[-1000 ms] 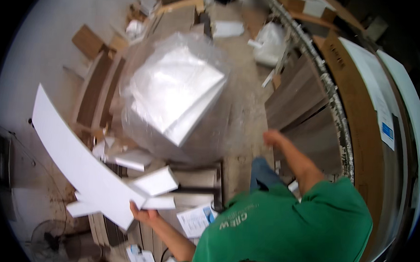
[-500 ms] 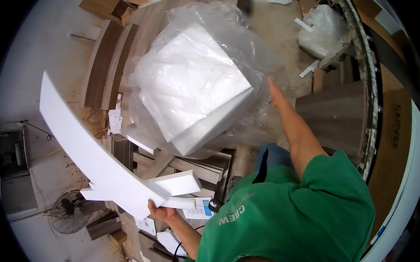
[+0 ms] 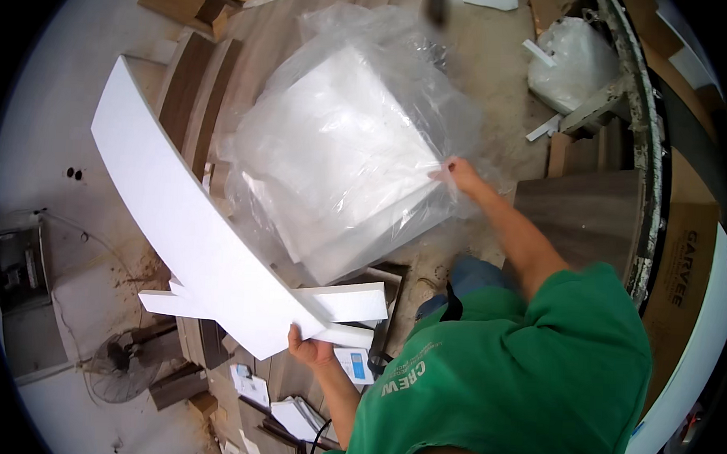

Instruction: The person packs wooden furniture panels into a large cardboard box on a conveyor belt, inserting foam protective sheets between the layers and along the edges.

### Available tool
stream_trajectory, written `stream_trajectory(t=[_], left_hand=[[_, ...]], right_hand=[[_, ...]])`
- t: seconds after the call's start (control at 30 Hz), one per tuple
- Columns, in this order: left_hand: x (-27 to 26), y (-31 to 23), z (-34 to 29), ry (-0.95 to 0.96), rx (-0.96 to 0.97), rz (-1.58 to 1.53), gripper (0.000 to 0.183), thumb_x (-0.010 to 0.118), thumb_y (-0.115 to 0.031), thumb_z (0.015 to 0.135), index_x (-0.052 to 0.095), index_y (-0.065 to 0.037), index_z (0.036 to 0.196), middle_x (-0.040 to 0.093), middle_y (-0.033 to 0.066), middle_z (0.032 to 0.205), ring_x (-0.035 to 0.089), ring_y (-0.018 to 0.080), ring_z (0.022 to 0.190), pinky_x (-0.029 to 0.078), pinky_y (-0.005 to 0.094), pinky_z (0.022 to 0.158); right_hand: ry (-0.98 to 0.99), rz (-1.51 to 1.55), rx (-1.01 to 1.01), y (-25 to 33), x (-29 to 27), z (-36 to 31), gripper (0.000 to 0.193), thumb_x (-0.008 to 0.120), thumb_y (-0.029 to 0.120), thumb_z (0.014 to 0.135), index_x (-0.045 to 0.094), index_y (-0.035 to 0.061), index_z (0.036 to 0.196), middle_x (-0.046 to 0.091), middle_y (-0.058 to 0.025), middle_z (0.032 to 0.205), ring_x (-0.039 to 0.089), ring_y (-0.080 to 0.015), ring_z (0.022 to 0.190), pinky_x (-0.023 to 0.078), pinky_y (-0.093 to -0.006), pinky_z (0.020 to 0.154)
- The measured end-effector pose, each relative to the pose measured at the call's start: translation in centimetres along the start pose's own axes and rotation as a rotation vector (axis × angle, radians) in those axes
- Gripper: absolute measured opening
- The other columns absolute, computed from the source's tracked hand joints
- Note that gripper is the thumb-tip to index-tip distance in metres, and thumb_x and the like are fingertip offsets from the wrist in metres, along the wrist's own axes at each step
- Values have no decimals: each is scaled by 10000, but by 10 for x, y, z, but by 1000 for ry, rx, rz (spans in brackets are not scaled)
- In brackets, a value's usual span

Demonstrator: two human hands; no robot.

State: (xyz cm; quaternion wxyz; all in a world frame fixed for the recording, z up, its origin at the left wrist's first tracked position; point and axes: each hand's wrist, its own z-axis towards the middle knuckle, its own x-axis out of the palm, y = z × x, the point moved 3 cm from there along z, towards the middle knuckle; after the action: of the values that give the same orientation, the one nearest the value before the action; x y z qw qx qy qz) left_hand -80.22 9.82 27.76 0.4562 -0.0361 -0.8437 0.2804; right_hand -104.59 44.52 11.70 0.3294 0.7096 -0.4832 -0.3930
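My left hand (image 3: 313, 350) is closed around a bunch of white foam pieces. The largest is a long flat foam board (image 3: 189, 219) slanting up to the left. Shorter foam strips (image 3: 346, 301) cross beneath it and stick out on both sides. A big clear plastic bag (image 3: 450, 93) lies in front of me, loosely wrapped round white foam sheets (image 3: 335, 136). At the bag's right corner, my right hand (image 3: 461, 176) pinches the plastic film between its fingers. The fingertips are partly veiled by the film.
Brown wood-grain panels (image 3: 195, 98) stand along the left wall, above a wire fan (image 3: 118, 366). Papers (image 3: 294, 419) and more boards lie below my left hand. On the right are another stuffed plastic bag (image 3: 573, 62), a dark panel (image 3: 579, 220) and a cardboard box (image 3: 686, 265).
My right hand has come in from beside the bag and taken hold of its plastic. My left hand has carried the foam pieces rightward and slightly up.
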Motion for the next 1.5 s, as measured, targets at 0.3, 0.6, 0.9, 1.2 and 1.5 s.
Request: stream_trajectory(t=[0.3,0.6,0.9,1.2,1.5], left_hand=[[-8,133,49,10,-308,109,392,514,-109,715,411,-1,1078,474,113,1058,429,270,1001,308,429,889],[-4,179,85,-137,-429,-143,380,460,-2,713,357,68,1072,447,178,1039,448,286,963,363,398,855],[2,183,72,-100,-267,-217,410,529,-30,677,401,103,1043,475,172,1023,474,253,934,363,339,849],[26,191,83,-132,-301,-233,344,543,-50,670,456,104,966,507,168,955,500,250,886,391,340,813],[11,176,106,-208,-314,-235,421,517,-28,683,356,108,1047,469,190,1004,474,297,923,372,389,846]], right_hand=[[-149,-654,-64,38,22,7,712,656,463,541,473,-27,1025,460,-209,1055,446,-295,980,362,-352,822],[390,-174,339,35,22,12,460,603,277,665,474,-18,994,477,-149,1005,485,-262,848,412,-352,706],[329,457,361,17,-80,40,295,557,174,712,454,56,962,498,-71,955,468,-199,879,390,-322,751],[-117,600,203,-9,-232,23,290,565,194,713,468,24,927,531,-92,881,494,-173,735,416,-247,552],[-254,507,-329,133,-296,5,283,455,69,752,441,-12,1023,483,-111,998,458,-210,922,378,-319,795]])
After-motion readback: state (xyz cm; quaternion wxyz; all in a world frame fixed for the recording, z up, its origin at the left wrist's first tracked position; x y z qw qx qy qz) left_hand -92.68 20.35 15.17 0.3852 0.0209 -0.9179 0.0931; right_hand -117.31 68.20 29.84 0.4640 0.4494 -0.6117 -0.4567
